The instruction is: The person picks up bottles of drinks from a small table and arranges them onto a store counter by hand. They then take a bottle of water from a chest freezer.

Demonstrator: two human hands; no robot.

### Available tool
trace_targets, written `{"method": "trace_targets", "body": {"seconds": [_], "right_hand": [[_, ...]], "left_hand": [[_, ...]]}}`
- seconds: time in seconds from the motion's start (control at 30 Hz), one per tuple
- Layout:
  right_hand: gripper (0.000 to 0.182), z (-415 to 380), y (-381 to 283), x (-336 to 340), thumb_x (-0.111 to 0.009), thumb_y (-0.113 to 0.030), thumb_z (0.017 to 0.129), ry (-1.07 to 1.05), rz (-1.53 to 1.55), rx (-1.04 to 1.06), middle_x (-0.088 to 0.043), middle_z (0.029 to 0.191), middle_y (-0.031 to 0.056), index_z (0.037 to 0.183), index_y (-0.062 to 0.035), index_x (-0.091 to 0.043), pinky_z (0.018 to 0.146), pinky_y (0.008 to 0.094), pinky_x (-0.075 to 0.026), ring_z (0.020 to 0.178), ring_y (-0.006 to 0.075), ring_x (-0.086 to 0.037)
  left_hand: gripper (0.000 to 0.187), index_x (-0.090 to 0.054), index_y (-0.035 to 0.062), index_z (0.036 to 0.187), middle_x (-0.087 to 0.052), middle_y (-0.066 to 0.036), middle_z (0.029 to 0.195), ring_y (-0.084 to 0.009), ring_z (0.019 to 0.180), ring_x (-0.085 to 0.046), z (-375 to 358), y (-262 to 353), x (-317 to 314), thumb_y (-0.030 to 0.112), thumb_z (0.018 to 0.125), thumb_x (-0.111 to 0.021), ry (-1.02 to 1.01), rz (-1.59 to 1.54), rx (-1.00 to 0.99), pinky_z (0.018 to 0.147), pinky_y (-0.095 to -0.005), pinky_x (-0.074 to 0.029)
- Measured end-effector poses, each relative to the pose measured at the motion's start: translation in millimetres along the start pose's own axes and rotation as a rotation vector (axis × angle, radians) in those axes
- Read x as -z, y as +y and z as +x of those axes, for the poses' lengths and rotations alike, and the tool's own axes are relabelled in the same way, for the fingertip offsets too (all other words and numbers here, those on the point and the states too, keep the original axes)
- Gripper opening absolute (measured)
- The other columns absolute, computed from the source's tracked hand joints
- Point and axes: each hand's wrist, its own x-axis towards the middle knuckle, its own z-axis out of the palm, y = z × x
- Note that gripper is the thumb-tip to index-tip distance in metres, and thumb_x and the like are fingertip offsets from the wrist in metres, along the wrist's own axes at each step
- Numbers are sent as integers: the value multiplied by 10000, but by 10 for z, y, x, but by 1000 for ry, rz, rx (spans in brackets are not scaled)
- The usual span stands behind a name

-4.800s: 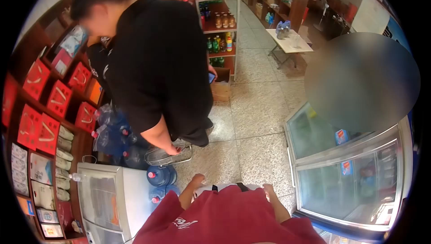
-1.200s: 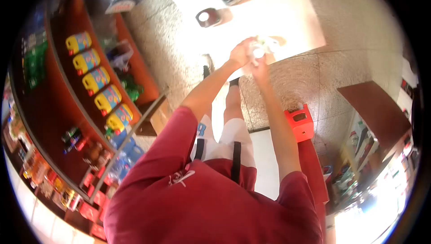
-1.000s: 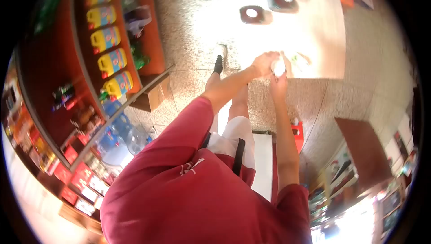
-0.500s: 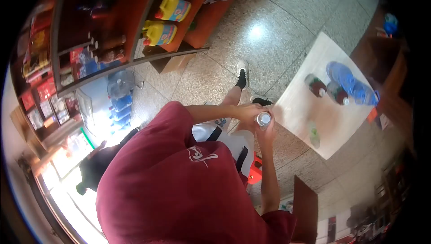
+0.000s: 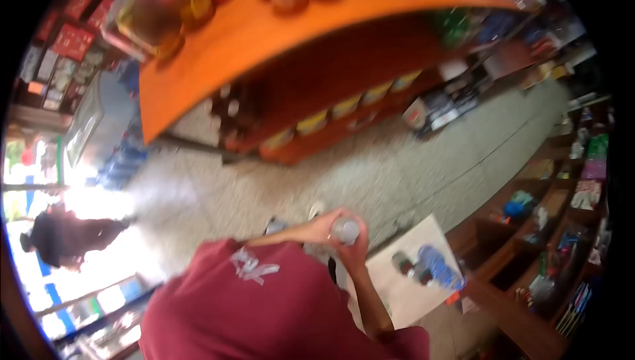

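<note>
Both of my hands are closed around a clear bottle with a whitish cap (image 5: 346, 231), held in front of my chest and seen from above. My left hand (image 5: 322, 226) wraps it from the left side, and my right hand (image 5: 355, 251) grips it from the right and below. The bottle's lower part is hidden by the fingers, and blur hides what each finger does. Just right of my hands is a pale tabletop (image 5: 390, 294) bearing dark drink bottles (image 5: 402, 263) and large blue-tinted bottles (image 5: 436, 264).
An orange-topped shelf unit (image 5: 264, 42) curves across the upper view, with goods on top and inside. Wooden compartments (image 5: 483, 234) filled with goods stand at the right. A person in dark clothing (image 5: 76, 234) is near the bright doorway at the left. Speckled floor (image 5: 264, 184) lies between.
My view has tilted up, bringing more of the shelf unit and right-hand compartments into sight. The hands and bottle appear lower and further left in view, still gripped together.
</note>
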Motion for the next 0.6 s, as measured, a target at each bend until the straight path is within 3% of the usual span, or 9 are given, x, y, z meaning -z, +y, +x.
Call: {"method": "trace_targets", "body": {"seconds": [0.03, 0.13, 0.17, 0.23, 0.4, 0.53, 0.57, 0.6], "right_hand": [[748, 262, -229, -50, -886, -261, 751, -26, 25, 7, -612, 1256, 147, 1320, -7, -471, 1004, 400, -469, 1164, 263, -593], [753, 721, -489, -118, -874, -152, 739, -98, 73, 44, -588, 1219, 140, 1326, -13, -424, 1011, 395, -463, 1150, 257, -582], [749, 868, -606, -100, -870, -138, 731, -125, 81, 74, -588, 1207, 138, 1322, -16, -426, 1006, 393, -466, 1139, 253, -585], [742, 1128, -820, -27, -862, -110, 715, -181, 100, 119, -588, 1181, 134, 1313, -21, -432, 995, 387, -473, 1118, 244, -592], [648, 1437, -837, 403, -845, -117, 709, -3, 226, 34, -617, 1143, 141, 1227, -30, -466, 962, 384, -495, 1066, 230, -616], [570, 1705, -662, 928, -860, -117, 735, 207, 357, -2, -647, 1089, 122, 1161, -37, -491, 905, 358, -518, 1002, 197, -633], [570, 1769, -583, 1124, -859, -116, 731, 236, 399, -2, -649, 1078, 115, 1160, -38, -492, 895, 355, -521, 988, 195, -636], [570, 1892, -525, 1309, -859, -114, 727, 267, 446, 8, -651, 1067, 109, 1158, -39, -493, 885, 351, -523, 974, 193, -639]], "left_hand": [[741, -488, 53, 1295, -606, -163, 1239, -296, 1210, -580, 93, 110, 171, 208, 673, -860, 8, -6, -26, 994, -397, -466], [678, -507, 45, 1228, -634, -148, 1195, -273, 1127, -621, 238, 421, 553, 190, 665, -858, 50, 66, -85, 956, -380, -486], [651, -546, 41, 1206, -669, -139, 1094, -259, 1027, -657, 322, 487, 621, 194, 656, -859, 36, 14, -110, 908, -372, -510], [630, -578, 42, 1185, -682, -133, 1049, -237, 986, -665, 426, 736, 684, 207, 650, -865, 35, 27, -113, 883, -366, -521], [554, -629, 40, 1137, -688, -103, 1019, -188, 962, -657, 996, 956, 463, 254, 670, -839, -19, 65, -151, 872, -351, -528], [565, -628, 42, 1189, -690, -92, 1040, -160, 985, -645, 1796, 800, 78, 239, 690, -806, -113, 34, -149, 882, -340, -524], [620, -602, 52, 1275, -686, -109, 1089, -157, 1017, -641, 1989, 656, -6, 224, 710, -790, -193, 54, -23, 914, -334, -519], [640, -588, 57, 1300, -683, -115, 1102, -159, 1025, -642, 2209, 873, -49, 227, 717, -790, -143, 47, -94, 923, -334, -517]]}}
